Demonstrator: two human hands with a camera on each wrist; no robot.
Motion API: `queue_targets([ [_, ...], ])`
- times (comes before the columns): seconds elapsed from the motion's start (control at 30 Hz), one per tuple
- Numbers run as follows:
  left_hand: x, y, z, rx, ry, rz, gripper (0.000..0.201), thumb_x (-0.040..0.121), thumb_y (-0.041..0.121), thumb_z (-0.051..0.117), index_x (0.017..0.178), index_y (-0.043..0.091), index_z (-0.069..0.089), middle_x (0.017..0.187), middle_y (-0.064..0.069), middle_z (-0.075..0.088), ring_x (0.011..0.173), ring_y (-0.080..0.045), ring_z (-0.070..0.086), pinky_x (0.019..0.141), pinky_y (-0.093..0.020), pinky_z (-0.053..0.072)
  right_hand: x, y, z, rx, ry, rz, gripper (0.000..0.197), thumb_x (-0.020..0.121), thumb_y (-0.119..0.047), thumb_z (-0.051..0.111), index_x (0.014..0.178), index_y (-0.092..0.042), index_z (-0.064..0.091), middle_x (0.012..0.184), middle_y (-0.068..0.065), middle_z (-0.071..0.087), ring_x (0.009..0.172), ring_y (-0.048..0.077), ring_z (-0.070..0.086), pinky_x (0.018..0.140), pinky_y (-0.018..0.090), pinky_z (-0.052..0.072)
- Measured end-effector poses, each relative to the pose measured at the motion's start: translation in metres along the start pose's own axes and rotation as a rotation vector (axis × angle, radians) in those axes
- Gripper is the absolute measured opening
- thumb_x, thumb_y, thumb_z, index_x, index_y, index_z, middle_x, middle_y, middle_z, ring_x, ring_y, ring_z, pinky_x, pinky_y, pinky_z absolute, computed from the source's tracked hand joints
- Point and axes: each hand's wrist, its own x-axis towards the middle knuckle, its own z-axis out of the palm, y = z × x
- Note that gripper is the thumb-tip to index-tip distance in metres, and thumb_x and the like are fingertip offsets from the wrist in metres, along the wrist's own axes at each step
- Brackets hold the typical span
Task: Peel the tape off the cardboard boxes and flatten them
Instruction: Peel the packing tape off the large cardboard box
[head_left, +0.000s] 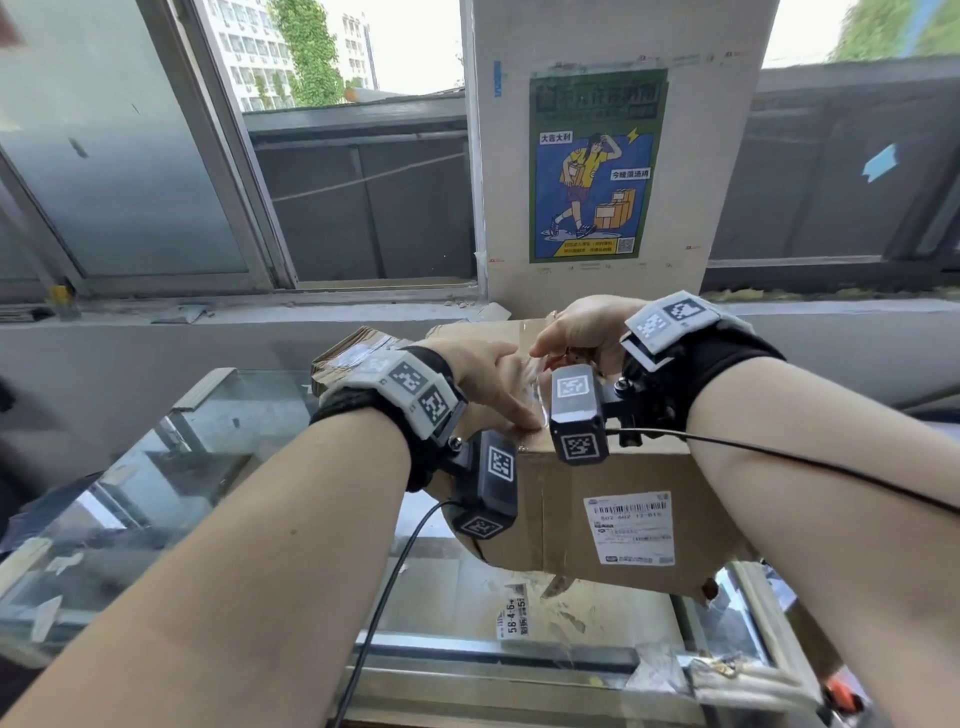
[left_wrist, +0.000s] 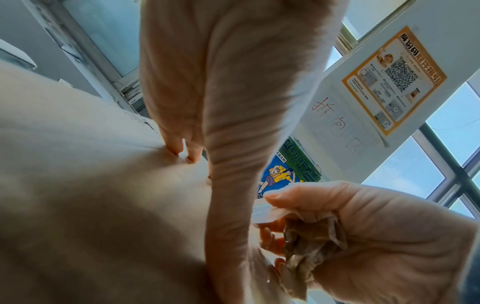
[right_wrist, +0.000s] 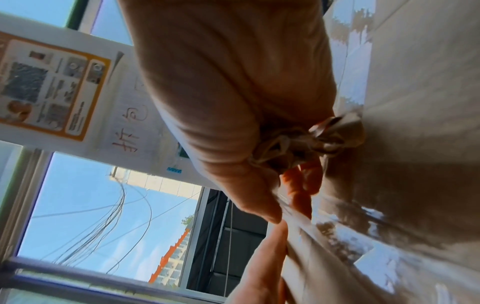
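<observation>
Seen from above, a person's two bare forearms reached forward over a brown cardboard box (head_left: 550, 499) resting on a glass-topped counter (head_left: 156, 483). The left hand (head_left: 488, 379) pressed flat on the box's top. Just right of it, the right hand (head_left: 576, 327) pinched a strip of clear tape (head_left: 535, 384). A white shipping label (head_left: 631, 527) faced the viewer. On the far pillar hung a green poster (head_left: 592, 166).
</observation>
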Motion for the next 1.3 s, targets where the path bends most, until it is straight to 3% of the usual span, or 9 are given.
queue_targets([
  [0.1, 0.004, 0.0, 0.0, -0.038, -0.017, 0.004, 0.112, 0.063, 0.053, 0.082, 0.151, 0.036, 0.016, 0.154, 0.002, 0.032, 0.137, -0.026, 0.035, 0.109, -0.046, 0.034, -0.001, 0.003, -0.002, 0.061, -0.019, -0.018, 0.019, 0.08, -0.009, 0.068, 0.093, -0.001, 0.056, 0.1, 0.026, 0.063, 0.088, 0.035, 0.063, 0.094, 0.047, 0.048],
  [0.23, 0.009, -0.003, -0.001, -0.016, -0.027, 0.012, 0.114, 0.062, 0.059, 0.079, 0.152, 0.036, 0.014, 0.155, 0.002, 0.03, 0.139, -0.025, 0.033, 0.112, -0.046, 0.032, 0.001, 0.01, -0.007, 0.176, -0.052, -0.042, 0.01, 0.085, -0.003, 0.061, 0.091, -0.003, 0.053, 0.07, 0.012, 0.058, 0.051, 0.02, 0.06, 0.054, 0.032, 0.049],
  [0.4, 0.011, -0.003, -0.002, 0.027, -0.042, 0.015, 0.107, 0.064, 0.063, 0.076, 0.151, 0.037, 0.019, 0.155, 0.001, 0.032, 0.138, -0.026, 0.034, 0.112, -0.046, 0.032, -0.001, 0.018, -0.01, 0.281, -0.058, -0.071, 0.011, 0.087, 0.002, 0.056, 0.079, -0.003, 0.051, 0.047, 0.008, 0.056, 0.036, 0.016, 0.057, 0.037, 0.021, 0.045],
  [0.63, 0.009, -0.004, -0.002, -0.073, -0.063, 0.042, 0.096, 0.064, 0.054, 0.081, 0.144, 0.044, 0.03, 0.148, -0.001, 0.037, 0.133, -0.028, 0.038, 0.11, -0.047, 0.034, -0.003, 0.018, -0.013, 0.367, -0.116, -0.144, 0.019, 0.087, 0.002, 0.054, 0.072, -0.007, 0.048, 0.058, 0.009, 0.05, 0.04, 0.013, 0.054, 0.039, 0.021, 0.046],
  [0.77, 0.01, -0.001, 0.003, -0.31, -0.063, 0.037, 0.092, 0.038, 0.049, 0.092, 0.118, 0.038, 0.049, 0.127, -0.006, 0.053, 0.115, -0.03, 0.055, 0.099, -0.051, 0.046, -0.004, 0.009, -0.01, 0.353, -0.122, -0.118, 0.02, 0.09, -0.004, 0.055, 0.072, -0.009, 0.048, 0.055, 0.006, 0.051, 0.041, 0.013, 0.054, 0.04, 0.021, 0.046],
  [0.9, 0.01, 0.008, 0.011, -0.349, 0.08, 0.051, 0.032, 0.085, 0.041, 0.069, 0.105, 0.02, 0.054, 0.093, 0.002, 0.058, 0.092, -0.015, 0.055, 0.083, -0.032, 0.044, -0.003, 0.002, -0.006, 0.327, -0.134, -0.136, 0.022, 0.09, -0.004, 0.056, 0.07, -0.009, 0.048, 0.051, 0.005, 0.053, 0.041, 0.012, 0.054, 0.042, 0.02, 0.047],
  [1.0, 0.012, 0.008, 0.013, -0.292, 0.219, 0.09, 0.018, 0.091, 0.04, 0.063, 0.093, 0.023, 0.057, 0.084, 0.006, 0.058, 0.075, -0.007, 0.051, 0.065, -0.026, 0.04, -0.004, 0.001, -0.006, 0.298, -0.134, -0.156, 0.024, 0.09, -0.006, 0.058, 0.069, -0.01, 0.048, 0.057, 0.005, 0.052, 0.047, 0.013, 0.053, 0.042, 0.02, 0.045],
  [1.13, 0.019, 0.002, 0.009, -0.374, 0.29, 0.105, 0.019, 0.082, 0.033, 0.074, 0.075, 0.027, 0.058, 0.103, -0.005, 0.068, 0.099, -0.023, 0.062, 0.092, -0.044, 0.051, -0.006, -0.005, -0.014, 0.025, -0.168, -0.207, 0.022, 0.086, -0.025, 0.068, 0.076, -0.01, 0.055, 0.067, 0.007, 0.053, 0.058, 0.015, 0.046, 0.054, 0.027, 0.036],
  [1.3, 0.02, 0.001, 0.005, -0.342, 0.44, 0.11, 0.01, 0.082, 0.028, 0.075, 0.078, 0.019, 0.072, 0.096, -0.001, 0.066, 0.101, -0.021, 0.058, 0.096, -0.04, 0.048, -0.017, -0.026, -0.027, -0.053, -0.339, -0.084, 0.041, 0.08, -0.053, 0.064, 0.078, -0.012, 0.058, 0.068, 0.003, 0.054, 0.059, 0.014, 0.047, 0.063, 0.029, 0.04],
])
